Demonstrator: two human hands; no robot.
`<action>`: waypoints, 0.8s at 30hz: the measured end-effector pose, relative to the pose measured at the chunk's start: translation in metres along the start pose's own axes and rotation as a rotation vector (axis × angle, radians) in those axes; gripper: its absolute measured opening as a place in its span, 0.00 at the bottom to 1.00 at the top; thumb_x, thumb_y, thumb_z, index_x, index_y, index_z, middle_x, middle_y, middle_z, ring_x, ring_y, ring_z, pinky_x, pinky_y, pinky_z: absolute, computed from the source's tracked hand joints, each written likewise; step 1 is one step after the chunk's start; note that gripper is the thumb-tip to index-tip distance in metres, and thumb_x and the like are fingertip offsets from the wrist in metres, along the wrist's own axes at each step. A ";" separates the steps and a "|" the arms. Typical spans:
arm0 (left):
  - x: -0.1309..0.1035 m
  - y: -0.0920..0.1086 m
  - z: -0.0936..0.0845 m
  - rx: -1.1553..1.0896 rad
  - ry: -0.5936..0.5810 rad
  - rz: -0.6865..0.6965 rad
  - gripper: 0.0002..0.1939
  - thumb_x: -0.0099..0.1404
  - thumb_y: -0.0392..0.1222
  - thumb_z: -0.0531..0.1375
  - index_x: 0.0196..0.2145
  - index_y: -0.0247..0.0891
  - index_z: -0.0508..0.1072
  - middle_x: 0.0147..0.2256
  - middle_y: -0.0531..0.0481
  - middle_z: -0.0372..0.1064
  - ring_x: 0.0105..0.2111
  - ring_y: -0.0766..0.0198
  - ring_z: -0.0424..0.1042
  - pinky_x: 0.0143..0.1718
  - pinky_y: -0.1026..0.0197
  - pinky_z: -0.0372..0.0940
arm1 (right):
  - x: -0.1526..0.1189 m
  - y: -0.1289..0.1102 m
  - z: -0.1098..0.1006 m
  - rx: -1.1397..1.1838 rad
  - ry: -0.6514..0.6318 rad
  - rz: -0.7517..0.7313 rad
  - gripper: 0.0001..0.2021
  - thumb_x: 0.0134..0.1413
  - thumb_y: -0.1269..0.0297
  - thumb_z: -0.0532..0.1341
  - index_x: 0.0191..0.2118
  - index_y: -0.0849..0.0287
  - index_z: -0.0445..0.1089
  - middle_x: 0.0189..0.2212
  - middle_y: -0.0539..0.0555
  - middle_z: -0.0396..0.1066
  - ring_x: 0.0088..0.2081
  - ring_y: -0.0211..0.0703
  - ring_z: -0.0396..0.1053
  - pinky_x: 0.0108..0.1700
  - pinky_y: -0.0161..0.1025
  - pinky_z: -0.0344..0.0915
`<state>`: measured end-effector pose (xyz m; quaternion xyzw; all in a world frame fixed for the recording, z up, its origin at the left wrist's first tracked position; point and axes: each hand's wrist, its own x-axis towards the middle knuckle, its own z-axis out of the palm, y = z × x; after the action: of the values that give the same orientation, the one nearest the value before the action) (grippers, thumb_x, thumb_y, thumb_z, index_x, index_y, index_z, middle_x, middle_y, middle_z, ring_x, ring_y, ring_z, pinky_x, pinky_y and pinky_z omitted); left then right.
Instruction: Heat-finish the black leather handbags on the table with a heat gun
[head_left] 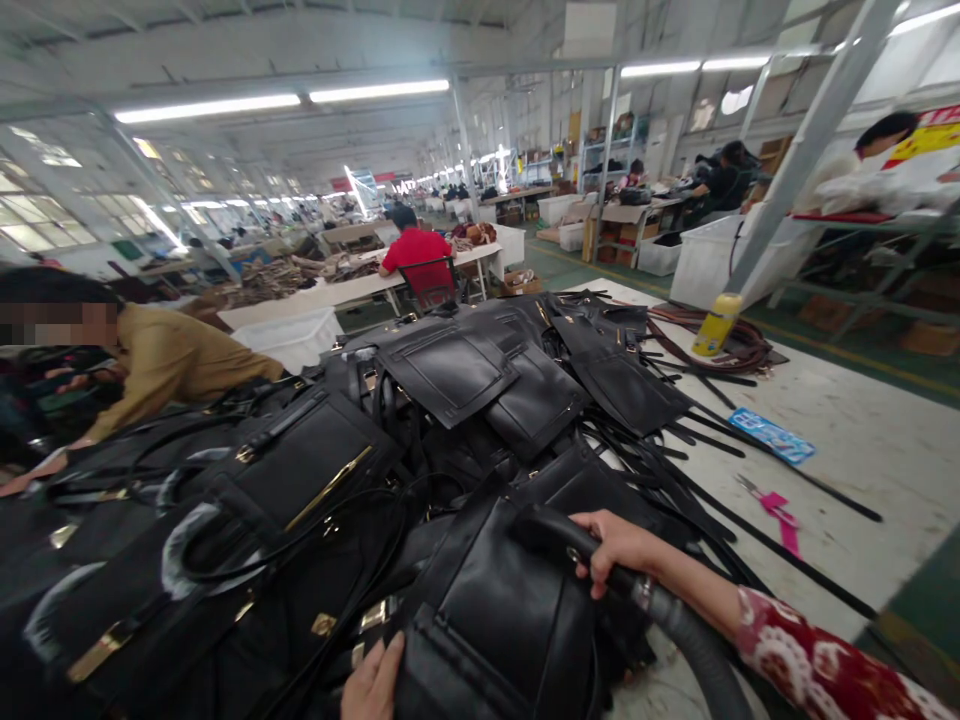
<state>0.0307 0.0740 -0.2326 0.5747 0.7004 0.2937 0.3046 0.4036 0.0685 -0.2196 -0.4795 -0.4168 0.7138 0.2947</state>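
The widest thing around the grip is the pale table (pixel 885 430), its bare part reaching to the right of the right hand (pixel 619 550) and beyond it. A heap of black bags (pixel 292 460) spreads over it, filling the space to the left of and beyond the grip. Past the heap, far to the left, a person in a tan shirt (pixel 165 360) leans with an arm stretched along its edge; farther ahead, a person in red (pixel 424 250) sits with their back turned. Directly under the grip and toward the left hand (pixel 373 685) lies the nearest black bag (pixel 495 600), on the near side of the heap. The right hand is wrapped around a thick dark hose (pixel 694 635), fingers curled over it, with the hose's front end just above this bag and its ribbed length curving down past the forearm. The left hand, lower and to the left, has its fingers close together against the bag's left edge; its thumb is out of sight, so whether it pinches cannot be told. Beyond the grip to the right sit a brown coil (pixel 750 350) and a yellow container (pixel 716 325) at a pole's foot. Closer in are a blue card (pixel 771 436) and, smaller still, pink-handled snips (pixel 784 525).
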 end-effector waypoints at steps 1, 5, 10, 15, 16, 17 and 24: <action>-0.005 0.007 0.000 -0.055 -0.044 -0.040 0.17 0.44 0.55 0.57 0.25 0.39 0.75 0.28 0.49 0.74 0.35 0.53 0.71 0.37 0.59 0.66 | 0.010 -0.003 0.003 -0.004 0.004 -0.015 0.35 0.23 0.76 0.61 0.48 0.59 0.62 0.22 0.47 0.67 0.22 0.40 0.65 0.21 0.35 0.66; -0.021 0.026 0.000 -0.270 -0.109 -0.162 0.23 0.40 0.55 0.61 0.31 0.35 0.74 0.30 0.49 0.74 0.34 0.54 0.71 0.35 0.59 0.67 | 0.029 -0.024 0.025 -0.024 0.047 -0.112 0.38 0.22 0.80 0.61 0.50 0.58 0.59 0.21 0.45 0.65 0.23 0.36 0.62 0.21 0.29 0.61; -0.026 0.016 0.005 -0.399 -0.063 -0.193 0.24 0.39 0.53 0.63 0.33 0.33 0.73 0.30 0.48 0.73 0.34 0.54 0.71 0.35 0.57 0.66 | 0.004 -0.046 0.072 -0.073 -0.056 -0.210 0.40 0.22 0.81 0.62 0.51 0.58 0.60 0.22 0.43 0.64 0.24 0.32 0.60 0.21 0.25 0.55; -0.030 0.013 0.008 -0.454 -0.158 -0.067 0.28 0.36 0.52 0.65 0.35 0.34 0.73 0.36 0.44 0.72 0.39 0.51 0.68 0.39 0.55 0.65 | -0.013 -0.049 0.125 -0.104 -0.353 -0.211 0.33 0.23 0.80 0.60 0.45 0.57 0.67 0.25 0.42 0.64 0.24 0.30 0.58 0.21 0.22 0.51; -0.033 0.016 0.008 -0.456 -0.185 -0.050 0.29 0.36 0.51 0.65 0.36 0.34 0.73 0.37 0.44 0.72 0.39 0.51 0.68 0.40 0.55 0.64 | -0.013 -0.049 0.132 -0.100 -0.357 -0.213 0.33 0.22 0.81 0.60 0.44 0.57 0.67 0.25 0.41 0.64 0.25 0.30 0.58 0.22 0.22 0.52; -0.035 0.020 0.007 -0.453 -0.217 -0.045 0.28 0.36 0.51 0.65 0.36 0.34 0.72 0.37 0.44 0.72 0.39 0.51 0.69 0.40 0.55 0.64 | -0.012 -0.049 0.138 -0.097 -0.343 -0.219 0.33 0.22 0.81 0.60 0.45 0.56 0.67 0.25 0.41 0.64 0.25 0.30 0.58 0.22 0.22 0.52; -0.019 0.072 -0.062 -0.124 -0.104 0.053 0.22 0.39 0.55 0.63 0.28 0.34 0.75 0.30 0.46 0.74 0.33 0.53 0.70 0.35 0.56 0.66 | -0.036 -0.062 0.119 -0.042 -0.081 -0.294 0.42 0.23 0.83 0.59 0.53 0.56 0.57 0.30 0.44 0.66 0.27 0.34 0.61 0.22 0.24 0.53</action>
<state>0.0308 0.0635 -0.1363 0.5878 0.6486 0.3141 0.3677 0.3079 0.0313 -0.1262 -0.3904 -0.5088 0.6728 0.3688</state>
